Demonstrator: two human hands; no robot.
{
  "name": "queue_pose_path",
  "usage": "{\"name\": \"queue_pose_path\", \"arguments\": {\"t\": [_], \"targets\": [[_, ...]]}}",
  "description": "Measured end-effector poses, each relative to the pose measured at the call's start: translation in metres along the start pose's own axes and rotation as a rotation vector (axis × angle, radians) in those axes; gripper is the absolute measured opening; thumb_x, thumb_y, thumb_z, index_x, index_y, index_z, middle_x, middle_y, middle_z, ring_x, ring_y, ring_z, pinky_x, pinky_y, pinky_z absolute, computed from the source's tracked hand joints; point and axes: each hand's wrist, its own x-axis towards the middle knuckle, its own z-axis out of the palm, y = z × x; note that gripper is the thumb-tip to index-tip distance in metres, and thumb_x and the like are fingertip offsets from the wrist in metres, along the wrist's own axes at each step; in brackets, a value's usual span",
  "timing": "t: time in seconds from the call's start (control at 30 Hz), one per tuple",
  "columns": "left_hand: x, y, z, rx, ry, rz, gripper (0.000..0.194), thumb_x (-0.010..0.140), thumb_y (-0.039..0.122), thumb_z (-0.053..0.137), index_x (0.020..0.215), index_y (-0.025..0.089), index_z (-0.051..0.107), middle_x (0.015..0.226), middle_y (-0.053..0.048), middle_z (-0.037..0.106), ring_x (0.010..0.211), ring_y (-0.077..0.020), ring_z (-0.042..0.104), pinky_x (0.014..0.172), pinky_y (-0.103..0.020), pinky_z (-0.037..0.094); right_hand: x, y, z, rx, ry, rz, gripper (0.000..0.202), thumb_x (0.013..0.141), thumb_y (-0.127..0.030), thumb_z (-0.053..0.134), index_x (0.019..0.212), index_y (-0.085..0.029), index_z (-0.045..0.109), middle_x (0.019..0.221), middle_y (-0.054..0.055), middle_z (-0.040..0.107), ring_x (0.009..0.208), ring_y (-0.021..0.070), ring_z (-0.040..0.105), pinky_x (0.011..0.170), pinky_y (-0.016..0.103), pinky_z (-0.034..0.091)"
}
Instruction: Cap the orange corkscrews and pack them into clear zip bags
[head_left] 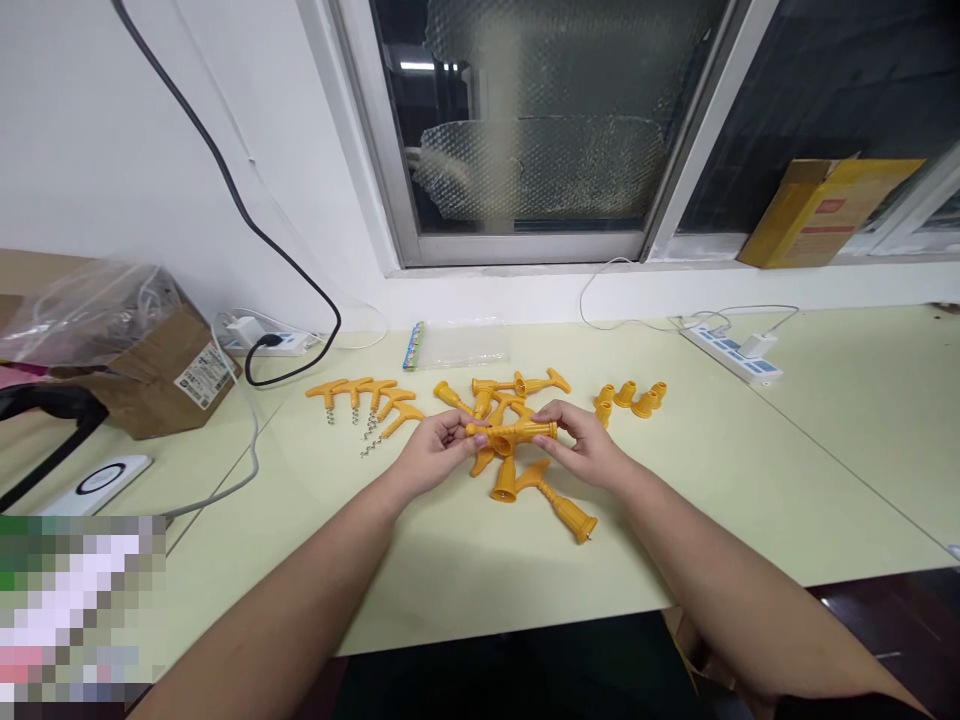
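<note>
Between my two hands, above the table, lies a yellow plastic corkscrew (517, 433), roughly level. My left hand (435, 452) is closed on its handle end, thumb and fingers pinching it. At the other end, the wide bell-shaped base is pinched by my right hand (589, 442). Beneath and around them several more assembled yellow corkscrews lie in a loose pile, one of them (559, 503) near my right wrist. To the left rest several T-shaped handles with bare metal spirals (396, 415). Several loose yellow bell-shaped sleeves (625, 393) stand to the right.
Behind the pile lies a clear plastic bag (461, 343). Power strips (731, 352) with cables sit along the wall. On the left are a cardboard box (161, 375), a white charging pad (101, 487) and a grey cable (240, 480). A yellow carton (817, 215) leans against the window.
</note>
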Motion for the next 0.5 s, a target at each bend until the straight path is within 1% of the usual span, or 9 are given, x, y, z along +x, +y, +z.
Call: {"name": "queue_pose_path", "arguments": {"t": [0.1, 0.17, 0.23, 0.33, 0.4, 0.43, 0.47, 0.5], "targets": [[0.001, 0.001, 0.001, -0.055, 0.037, -0.046, 0.049, 0.085, 0.060, 0.074, 0.068, 0.017, 0.057, 0.059, 0.005, 0.045, 0.054, -0.0085, 0.039, 0.053, -0.023, 0.031, 0.002, -0.002, 0.003, -0.036, -0.012, -0.147, 0.014, 0.099, -0.023, 0.064, 0.113, -0.026, 0.063, 0.109, 0.009, 0.068, 0.103, 0.0242, 0.068, 0.089, 0.044, 0.058], [0.003, -0.001, 0.001, -0.117, 0.066, -0.094, 0.051, 0.087, 0.061, 0.071, 0.065, 0.018, 0.053, 0.057, 0.004, 0.045, 0.052, -0.0087, 0.039, 0.052, -0.023, 0.032, 0.003, -0.003, 0.004, -0.082, 0.003, -0.210, 0.016, 0.098, -0.017, 0.062, 0.111, -0.026, 0.063, 0.113, 0.009, 0.067, 0.106, 0.0247, 0.067, 0.090, 0.046, 0.058], [0.006, -0.005, -0.001, -0.223, 0.121, -0.134, 0.047, 0.087, 0.059, 0.071, 0.069, 0.018, 0.055, 0.058, 0.003, 0.051, 0.053, -0.0103, 0.046, 0.053, -0.023, 0.037, 0.004, -0.003, 0.001, -0.135, 0.063, -0.237, 0.017, 0.096, -0.014, 0.061, 0.107, -0.027, 0.061, 0.114, 0.009, 0.066, 0.107, 0.0252, 0.066, 0.089, 0.047, 0.057], [0.013, -0.010, -0.011, -0.438, 0.248, -0.180, 0.040, 0.084, 0.055, 0.077, 0.080, 0.019, 0.059, 0.069, 0.000, 0.063, 0.063, -0.0153, 0.063, 0.061, -0.027, 0.052, 0.005, -0.004, -0.008, -0.236, 0.207, -0.201, 0.014, 0.091, -0.016, 0.064, 0.093, -0.026, 0.054, 0.110, 0.008, 0.067, 0.103, 0.0259, 0.065, 0.090, 0.049, 0.055], [0.017, -0.011, -0.023, -0.529, 0.319, -0.171, 0.041, 0.080, 0.053, 0.081, 0.086, 0.019, 0.060, 0.076, -0.001, 0.066, 0.072, -0.0179, 0.069, 0.068, -0.031, 0.059, 0.005, -0.002, -0.016, -0.312, 0.291, -0.146, 0.022, 0.089, -0.021, 0.069, 0.084, -0.026, 0.048, 0.104, 0.007, 0.068, 0.100, 0.0267, 0.065, 0.090, 0.050, 0.054], [0.018, -0.012, -0.030, -0.540, 0.339, -0.149, 0.042, 0.078, 0.053, 0.084, 0.087, 0.019, 0.059, 0.076, 0.000, 0.066, 0.072, -0.0175, 0.070, 0.068, -0.031, 0.060, 0.005, -0.001, -0.020, -0.345, 0.320, -0.113, 0.024, 0.088, -0.023, 0.070, 0.083, -0.026, 0.047, 0.102, 0.007, 0.069, 0.099, 0.0270, 0.064, 0.090, 0.049, 0.054], [0.019, -0.012, -0.037, -0.532, 0.351, -0.118, 0.044, 0.076, 0.051, 0.087, 0.086, 0.020, 0.058, 0.074, 0.002, 0.065, 0.069, -0.0159, 0.069, 0.065, -0.028, 0.059, 0.005, 0.000, -0.025, -0.372, 0.341, -0.075, 0.022, 0.088, -0.026, 0.070, 0.085, -0.026, 0.049, 0.102, 0.007, 0.069, 0.097, 0.0271, 0.064, 0.089, 0.048, 0.054], [0.020, -0.012, -0.044, -0.506, 0.351, -0.088, 0.046, 0.073, 0.049, 0.090, 0.085, 0.020, 0.057, 0.071, 0.003, 0.064, 0.064, -0.0135, 0.067, 0.060, -0.024, 0.056, 0.004, 0.002, -0.029, -0.391, 0.357, -0.030, 0.017, 0.089, -0.028, 0.070, 0.091, -0.026, 0.053, 0.102, 0.007, 0.069, 0.096, 0.0268, 0.065, 0.087, 0.047, 0.054]]}}
